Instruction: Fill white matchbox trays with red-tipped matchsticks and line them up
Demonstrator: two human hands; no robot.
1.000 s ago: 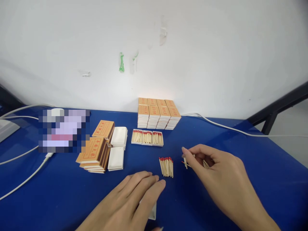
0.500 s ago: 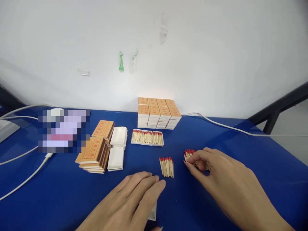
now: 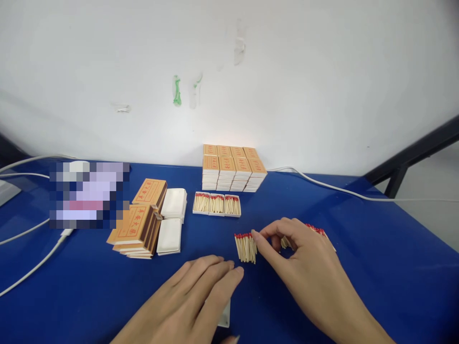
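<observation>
A plain white wall (image 3: 304, 76) with torn scraps of tape rises behind a smooth blue worktop (image 3: 373, 291). Over the last second your right hand (image 3: 299, 260) has come left from the heap of loose red-tipped wooden matchsticks (image 3: 316, 229) to the small bundle of pale matchsticks with red heads (image 3: 245, 248), near the middle. That puts the bundle within your reach, its sticks side by side and heads on the far side; its fan shape looks much as it did. Your right thumb and index finger are drawn close at its right edge; whether a stick is pinched between them, you can't fairly tell from this view. The palm hides part of the heap.

Your left hand (image 3: 186, 301) has stayed put, fingers together and lightly curved over a shallow white rectangular tray (image 3: 224, 316); its thumb is mostly hidden, so its grip can't be told.

Farther off, three thin-walled white trays of matchsticks (image 3: 217, 214) sit in a row before a squared block of orange-topped card matchboxes (image 3: 234, 167). To the left, orange card sleeves with dark side strips (image 3: 136, 223) lean untidily beside stacked glossy white trays (image 3: 174, 203).
</observation>
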